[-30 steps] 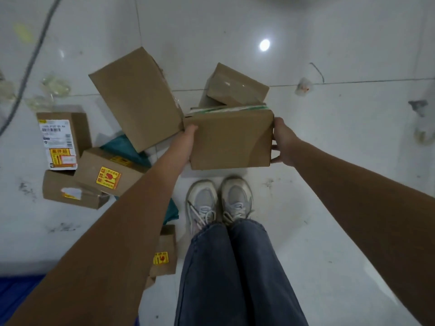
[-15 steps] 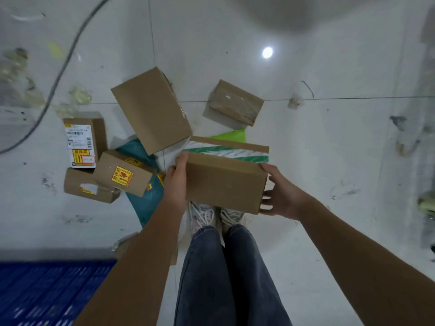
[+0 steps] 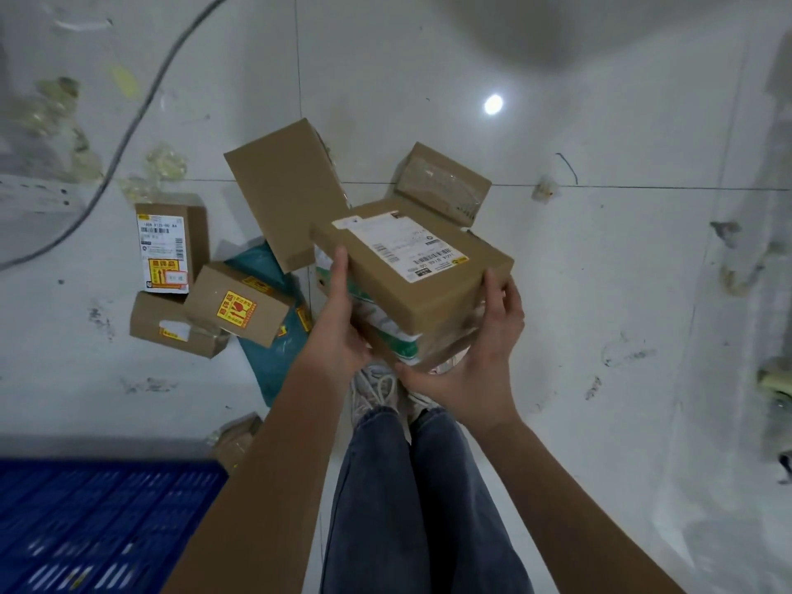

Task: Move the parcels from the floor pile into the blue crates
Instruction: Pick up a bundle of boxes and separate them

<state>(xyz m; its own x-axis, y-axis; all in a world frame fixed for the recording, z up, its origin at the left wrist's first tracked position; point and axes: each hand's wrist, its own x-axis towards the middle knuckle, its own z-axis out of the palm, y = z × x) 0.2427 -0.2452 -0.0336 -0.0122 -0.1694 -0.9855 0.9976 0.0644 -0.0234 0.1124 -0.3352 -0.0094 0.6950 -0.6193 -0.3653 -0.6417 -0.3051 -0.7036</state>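
Holding one parcel (image 3: 422, 267); six parcels floored.

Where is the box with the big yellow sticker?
In the head view, the box with the yellow sticker lies on the floor left of the held parcel, atop another brown box and beside the teal bag.

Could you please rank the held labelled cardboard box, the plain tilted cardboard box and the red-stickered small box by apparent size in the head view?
1. Held labelled cardboard box, though nearness enlarges it.
2. Plain tilted cardboard box.
3. Red-stickered small box.
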